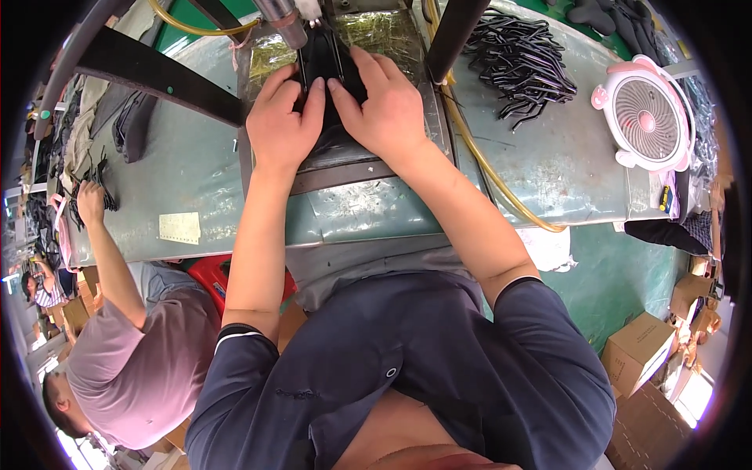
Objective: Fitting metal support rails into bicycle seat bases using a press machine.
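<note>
Under a machine's metal press head (283,23), a black piece like a bicycle saddle (319,61) lies with its narrow end pointing away from me. Two thin dark rods run along it. My left hand (283,129) grips its left side, thumb laid on top and fingers curled at the edge. On the opposite side my right hand (385,110) holds it the same way, its thumb near the left one. Parts of the piece are hidden beneath my hands. It rests on a machine bed (376,35) whose surface is covered in shiny, yellowish film.
Dark machine posts (160,72) stand on both sides of my hands. A yellow hose (501,188) curves over the green bench (540,168). To the right are a heap of bent black rods (525,63) and a pink-and-white fan (646,117). A co-worker (145,368) sits at left.
</note>
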`<state>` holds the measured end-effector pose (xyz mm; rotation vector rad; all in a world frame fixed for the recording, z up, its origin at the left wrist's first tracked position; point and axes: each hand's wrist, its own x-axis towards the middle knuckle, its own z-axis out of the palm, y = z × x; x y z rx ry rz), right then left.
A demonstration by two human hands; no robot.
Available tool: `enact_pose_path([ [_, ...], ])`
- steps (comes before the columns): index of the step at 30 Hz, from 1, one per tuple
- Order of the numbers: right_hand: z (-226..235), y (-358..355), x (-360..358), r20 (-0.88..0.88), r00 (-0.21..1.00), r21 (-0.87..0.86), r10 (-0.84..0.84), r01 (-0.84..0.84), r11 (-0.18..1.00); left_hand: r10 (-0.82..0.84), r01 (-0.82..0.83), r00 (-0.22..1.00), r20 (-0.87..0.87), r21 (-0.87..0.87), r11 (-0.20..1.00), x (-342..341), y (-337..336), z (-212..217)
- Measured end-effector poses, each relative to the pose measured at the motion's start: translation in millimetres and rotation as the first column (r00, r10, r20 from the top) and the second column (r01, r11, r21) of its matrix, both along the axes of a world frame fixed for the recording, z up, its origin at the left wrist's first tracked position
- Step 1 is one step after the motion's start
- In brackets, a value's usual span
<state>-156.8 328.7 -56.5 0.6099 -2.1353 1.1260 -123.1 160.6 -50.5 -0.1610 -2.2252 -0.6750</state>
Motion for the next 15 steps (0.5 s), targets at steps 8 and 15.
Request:
enact_pose_path([
  [8,19.0,24.6,12.9,0.182,0.965,-0.099,0.19,-0.174,0.98,0.012,-0.011,0.999,0.035,-0.02,1.0,16.9,6.7,20.8],
  [15,45.3,82.4,15.0,-0.092,0.955,0.259,0.283,-0.251,0.933,-0.308,0.104,0.871,0.381,0.471,0.876,45.5,-18.0,47.0],
])
